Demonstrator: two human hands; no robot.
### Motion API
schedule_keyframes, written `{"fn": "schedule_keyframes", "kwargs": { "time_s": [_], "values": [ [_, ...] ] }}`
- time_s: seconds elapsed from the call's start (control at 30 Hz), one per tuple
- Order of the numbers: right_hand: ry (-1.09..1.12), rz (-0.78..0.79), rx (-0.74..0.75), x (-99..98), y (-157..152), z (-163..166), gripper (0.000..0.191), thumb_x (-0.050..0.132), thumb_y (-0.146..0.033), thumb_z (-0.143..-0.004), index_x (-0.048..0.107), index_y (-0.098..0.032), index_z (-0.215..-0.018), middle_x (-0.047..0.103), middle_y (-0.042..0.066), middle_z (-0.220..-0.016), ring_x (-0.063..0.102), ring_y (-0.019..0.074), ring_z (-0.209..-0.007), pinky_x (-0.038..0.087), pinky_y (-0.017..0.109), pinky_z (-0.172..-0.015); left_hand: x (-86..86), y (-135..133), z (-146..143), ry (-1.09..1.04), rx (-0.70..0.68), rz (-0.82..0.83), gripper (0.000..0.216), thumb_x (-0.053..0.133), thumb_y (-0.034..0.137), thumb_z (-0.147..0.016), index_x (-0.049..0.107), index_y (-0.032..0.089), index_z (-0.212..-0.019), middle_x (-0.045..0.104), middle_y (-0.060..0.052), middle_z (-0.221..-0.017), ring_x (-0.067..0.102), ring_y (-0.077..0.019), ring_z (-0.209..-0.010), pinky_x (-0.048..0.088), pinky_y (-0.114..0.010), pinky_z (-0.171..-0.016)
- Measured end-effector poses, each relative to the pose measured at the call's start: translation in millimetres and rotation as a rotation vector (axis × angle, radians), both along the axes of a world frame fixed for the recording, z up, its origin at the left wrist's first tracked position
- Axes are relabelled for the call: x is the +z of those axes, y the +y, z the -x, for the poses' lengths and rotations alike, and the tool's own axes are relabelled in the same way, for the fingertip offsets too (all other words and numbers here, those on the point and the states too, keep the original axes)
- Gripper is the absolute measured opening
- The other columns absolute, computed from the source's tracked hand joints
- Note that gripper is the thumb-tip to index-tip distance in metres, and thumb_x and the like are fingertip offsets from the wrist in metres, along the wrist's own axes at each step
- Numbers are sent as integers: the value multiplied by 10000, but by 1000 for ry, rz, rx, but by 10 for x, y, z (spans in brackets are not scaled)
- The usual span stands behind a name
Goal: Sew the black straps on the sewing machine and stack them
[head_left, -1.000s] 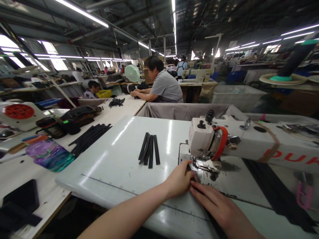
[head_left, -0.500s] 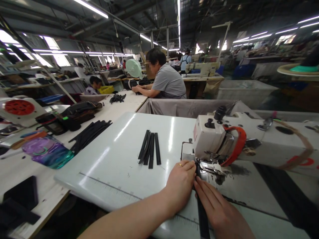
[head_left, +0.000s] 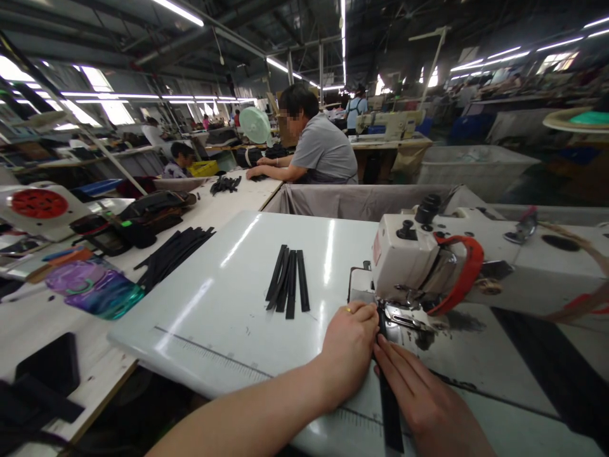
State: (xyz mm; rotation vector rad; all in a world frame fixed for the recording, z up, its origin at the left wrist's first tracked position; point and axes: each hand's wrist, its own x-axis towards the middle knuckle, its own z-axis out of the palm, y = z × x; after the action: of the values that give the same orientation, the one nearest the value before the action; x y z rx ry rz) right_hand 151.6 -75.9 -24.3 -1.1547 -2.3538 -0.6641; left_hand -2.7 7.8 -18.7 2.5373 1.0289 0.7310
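A narrow black fabric strip (head_left: 391, 416) runs from the table's front edge up to the presser foot (head_left: 402, 317) of a white sewing machine (head_left: 404, 254). My left hand (head_left: 351, 349), fingers curled, presses on the strip's left side close to the needle area, with a ring on one finger. Lower down, my right hand (head_left: 425, 393) has its fingers held together and slanted against the strip's right side, gripping it near the fingertips. The needle itself is hidden. Left of my hands, several short black strips (head_left: 290, 282) lie in a loose bunch on the pale machine table (head_left: 228, 279).
On the left bench are a pile of black strips (head_left: 174, 254), a purple-teal pouch (head_left: 95, 285) and a dark flat phone-like object (head_left: 50, 362). Wide black material (head_left: 547, 368) lies right of the machine. A co-worker (head_left: 323, 146) sits beyond a cloth-lined bin (head_left: 352, 200).
The view has shifted slightly. Both my hands stay on the strip at the presser foot with little visible movement. The co-worker's hand has moved a little left and down on the bench.
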Motion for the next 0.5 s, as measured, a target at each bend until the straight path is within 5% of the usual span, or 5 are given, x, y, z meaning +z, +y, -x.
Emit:
{"fn": "schedule_keyframes", "kwargs": {
  "time_s": [0.5],
  "values": [
    [19,54,39,127,67,-47,478,325,15,-803,647,-83,-1142,692,105,-1147,662,183,-1027,581,286,-838,-25,42,-41,61,-21,-17,207,441,101,-928,621,186,-990,627,-102,-1135,563,-232,-1075,490,-382,-950]
  ]
}}
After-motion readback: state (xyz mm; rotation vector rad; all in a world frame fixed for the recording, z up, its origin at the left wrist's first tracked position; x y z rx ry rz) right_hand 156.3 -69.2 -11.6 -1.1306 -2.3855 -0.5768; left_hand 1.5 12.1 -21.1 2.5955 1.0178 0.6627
